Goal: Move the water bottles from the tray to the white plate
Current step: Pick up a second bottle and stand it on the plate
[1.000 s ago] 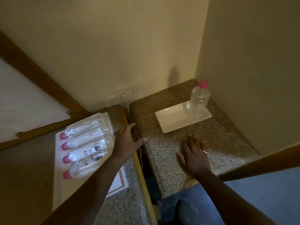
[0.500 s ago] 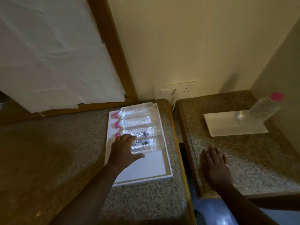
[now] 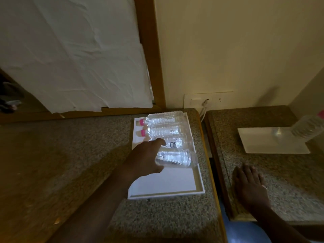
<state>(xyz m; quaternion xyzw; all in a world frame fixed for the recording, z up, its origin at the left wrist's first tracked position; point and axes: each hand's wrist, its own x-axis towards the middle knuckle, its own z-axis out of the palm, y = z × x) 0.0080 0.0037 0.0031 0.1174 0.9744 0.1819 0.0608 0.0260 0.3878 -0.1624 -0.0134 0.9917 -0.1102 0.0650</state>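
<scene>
It looked like a hotel room: granite counters (image 3: 70, 155), wall socket (image 3: 208, 101), tray (image 3: 166, 193) of water bottles (image 3: 163, 120).

Speckled brown-and-grey granite on the table (image 3: 73, 155), edged with a golden wood strip (image 3: 209, 165). White tray (image 3: 166, 183) with a pale beige inner border. Clear, ribbed water bottles (image 3: 164, 120) with pink caps (image 3: 141, 122), one showing a black-printed label (image 3: 173, 145). Plain white plate (image 3: 263, 141) carrying another clear ribbed bottle (image 3: 308, 128), capped pink. Cream wall (image 3: 228, 50), off-white switch panel (image 3: 208, 100), creased white sheet (image 3: 73, 53) inside a golden-brown wooden frame (image 3: 154, 55). Blue floor (image 3: 245, 232) below.
</scene>
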